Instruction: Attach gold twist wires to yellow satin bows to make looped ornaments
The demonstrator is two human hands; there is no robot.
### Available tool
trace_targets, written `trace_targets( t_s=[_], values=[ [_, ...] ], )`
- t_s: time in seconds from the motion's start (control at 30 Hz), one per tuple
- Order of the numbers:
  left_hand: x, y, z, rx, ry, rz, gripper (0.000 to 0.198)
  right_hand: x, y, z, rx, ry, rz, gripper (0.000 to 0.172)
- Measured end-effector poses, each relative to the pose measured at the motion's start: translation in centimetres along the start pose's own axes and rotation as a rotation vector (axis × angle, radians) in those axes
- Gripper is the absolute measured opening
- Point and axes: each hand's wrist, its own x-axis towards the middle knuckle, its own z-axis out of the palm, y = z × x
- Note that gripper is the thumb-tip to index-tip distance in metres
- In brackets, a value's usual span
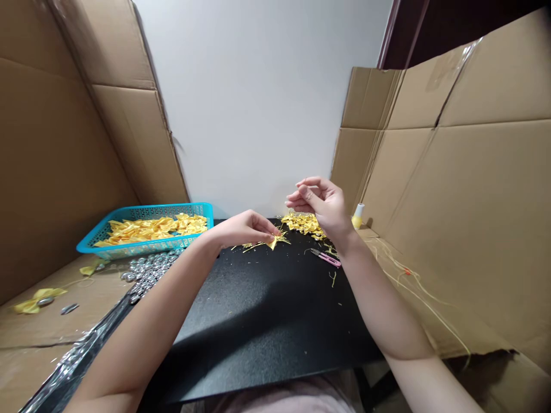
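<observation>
A person's two bare hands work over a black tabletop [267,332] between cardboard walls. The left hand [247,228] reaches low, thumb and fingertips pinched together on a small yellow ribbon piece [272,244], probably a bow, just above the table. The right hand [325,203] is raised higher, to the right of the left one, its fingers loosely curled and the thumb close to the index finger; whether a fine thread runs between them cannot be told. Yellow thread clippings [253,246] lie beneath the left hand. Below and beyond the right hand is a heap of yellow bows [303,223], and nearer the person, by the right wrist, lie thread snips with pink handles [328,259]. A white and yellow thread cone [358,215] stands to the right of the right hand. Left of the left hand sits a turquoise plastic basket [129,249] holding many yellow bows, with a pile of shiny silver pieces [150,272] in front of it, beside the left forearm.
</observation>
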Motion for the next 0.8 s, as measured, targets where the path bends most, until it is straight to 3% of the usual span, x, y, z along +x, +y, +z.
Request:
trace_targets(
  t_s=[0.3,0.8],
  values=[
    [0.6,-0.3,0.6,-0.119,-0.137,-0.025,0.023,0.4,-0.9,-1.6,0.108,0.024,-0.032,0.023],
    [1.6,-1.3,1.9,-0.273,-0.36,0.064,0.021,1.8,0.5,-2.7,0.166,0.147,-0.004,0.012]
  ],
)
